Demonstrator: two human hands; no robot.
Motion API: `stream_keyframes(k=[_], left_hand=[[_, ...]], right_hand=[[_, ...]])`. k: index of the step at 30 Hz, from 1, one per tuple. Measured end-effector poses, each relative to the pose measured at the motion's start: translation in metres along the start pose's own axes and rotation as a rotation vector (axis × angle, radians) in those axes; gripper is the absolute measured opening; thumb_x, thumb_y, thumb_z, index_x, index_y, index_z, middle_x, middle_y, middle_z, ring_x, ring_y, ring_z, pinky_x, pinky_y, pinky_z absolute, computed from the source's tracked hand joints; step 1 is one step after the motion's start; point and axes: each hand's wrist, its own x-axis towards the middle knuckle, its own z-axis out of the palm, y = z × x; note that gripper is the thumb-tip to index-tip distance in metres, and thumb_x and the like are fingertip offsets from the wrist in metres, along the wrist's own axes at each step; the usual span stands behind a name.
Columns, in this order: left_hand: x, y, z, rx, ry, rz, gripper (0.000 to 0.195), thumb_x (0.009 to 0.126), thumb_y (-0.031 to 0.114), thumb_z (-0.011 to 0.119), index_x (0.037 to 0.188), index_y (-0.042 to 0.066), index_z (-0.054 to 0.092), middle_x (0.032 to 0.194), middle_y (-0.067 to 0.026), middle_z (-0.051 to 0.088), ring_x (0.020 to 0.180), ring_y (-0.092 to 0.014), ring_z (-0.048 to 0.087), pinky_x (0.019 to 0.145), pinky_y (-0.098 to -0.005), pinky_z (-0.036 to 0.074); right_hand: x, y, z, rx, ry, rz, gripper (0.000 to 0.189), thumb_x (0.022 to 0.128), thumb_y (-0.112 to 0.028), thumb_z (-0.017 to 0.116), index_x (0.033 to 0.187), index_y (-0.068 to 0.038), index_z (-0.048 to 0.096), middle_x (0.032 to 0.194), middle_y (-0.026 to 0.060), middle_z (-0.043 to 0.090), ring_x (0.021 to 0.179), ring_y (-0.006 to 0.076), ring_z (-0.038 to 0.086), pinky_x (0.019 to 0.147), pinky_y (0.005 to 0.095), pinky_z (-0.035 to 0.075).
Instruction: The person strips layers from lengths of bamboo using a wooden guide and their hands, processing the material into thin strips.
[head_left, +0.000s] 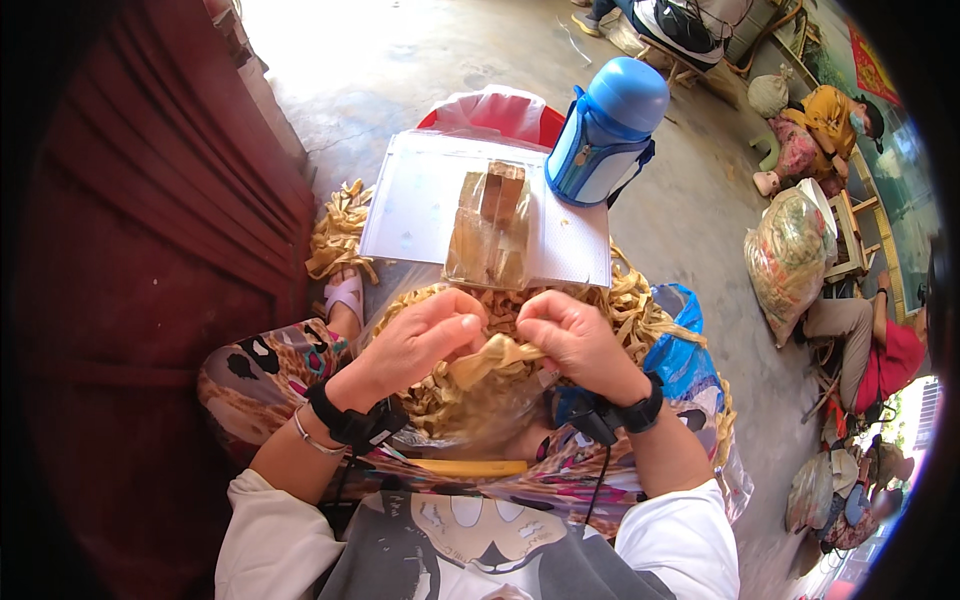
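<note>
A pale tan flat strip (491, 360), seemingly dried plant fibre, runs between my hands at lap height. My right hand (577, 337) pinches its right end between thumb and fingers. Close by on the left, my left hand (427, 330) has thumb and forefinger brought together; whether it grips the strip is hidden by its curled fingers. Beneath both hands, a clear plastic bag (480, 420) holds a heap of similar strips (427, 401). Just beyond my fingertips a brown wooden block (491, 232), partly covered in clear plastic, rests on a white board (412, 195).
A blue bottle in a sleeve (607, 135) stands at the board's right. Behind is a red container with a white liner (491, 112). More strips (341, 232) lie left, near a dark red door (172, 300). Blue plastic (679, 360) is at my right. Other people (829, 135) sit along the right.
</note>
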Motion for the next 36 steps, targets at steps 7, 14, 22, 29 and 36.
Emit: stream_keyframes(k=[7, 14, 22, 29, 36], left_hand=[[0.0, -0.009, 0.011, -0.059, -0.162, -0.183, 0.008, 0.092, 0.01, 0.056, 0.089, 0.005, 0.052, 0.079, -0.0053, 0.062, 0.071, -0.01, 0.058, 0.062, -0.0228, 0.045], [0.01, -0.015, -0.005, -0.204, -0.087, -0.166, 0.01, 0.091, 0.008, 0.056, 0.083, 0.004, 0.052, 0.07, -0.0054, 0.059, 0.06, -0.011, 0.056, 0.057, -0.0231, 0.044], [0.013, 0.011, 0.0, 0.6, 0.227, 0.172, 0.006, 0.087, 0.004, 0.06, 0.085, 0.003, 0.054, 0.075, -0.0022, 0.059, 0.064, -0.015, 0.057, 0.059, -0.026, 0.045], [0.044, 0.018, -0.003, 1.262, 0.574, 0.803, 0.009, 0.081, 0.005, 0.063, 0.087, 0.005, 0.058, 0.081, -0.0076, 0.06, 0.08, -0.028, 0.058, 0.067, -0.0356, 0.048], [0.047, 0.001, -0.006, 1.416, 0.626, 0.513, 0.008, 0.085, 0.006, 0.059, 0.091, 0.003, 0.056, 0.081, -0.0104, 0.06, 0.077, -0.026, 0.057, 0.069, -0.0358, 0.047]], right_hand=[[-0.003, 0.01, 0.019, -0.189, -0.032, -0.011, 0.011, 0.094, -0.015, 0.055, 0.095, -0.005, 0.055, 0.076, -0.0028, 0.053, 0.057, 0.0029, 0.047, 0.051, 0.0183, 0.039], [0.003, -0.003, 0.002, -0.038, -0.041, 0.106, 0.017, 0.097, -0.025, 0.052, 0.099, -0.008, 0.054, 0.061, -0.0045, 0.05, 0.048, 0.0024, 0.045, 0.043, 0.0183, 0.036], [0.025, 0.006, -0.022, -0.109, -0.094, -0.266, 0.014, 0.093, -0.016, 0.056, 0.102, -0.006, 0.054, 0.083, -0.001, 0.056, 0.075, 0.0083, 0.054, 0.067, 0.0234, 0.045], [0.06, -0.003, -0.016, -0.749, 0.357, -0.78, 0.014, 0.084, -0.014, 0.064, 0.096, -0.008, 0.06, 0.079, 0.0082, 0.061, 0.08, 0.0273, 0.055, 0.076, 0.0372, 0.041], [0.049, -0.021, -0.008, -1.249, 0.372, -0.788, 0.007, 0.083, -0.014, 0.059, 0.081, -0.009, 0.054, 0.071, 0.0095, 0.059, 0.078, 0.0272, 0.055, 0.075, 0.0373, 0.041]])
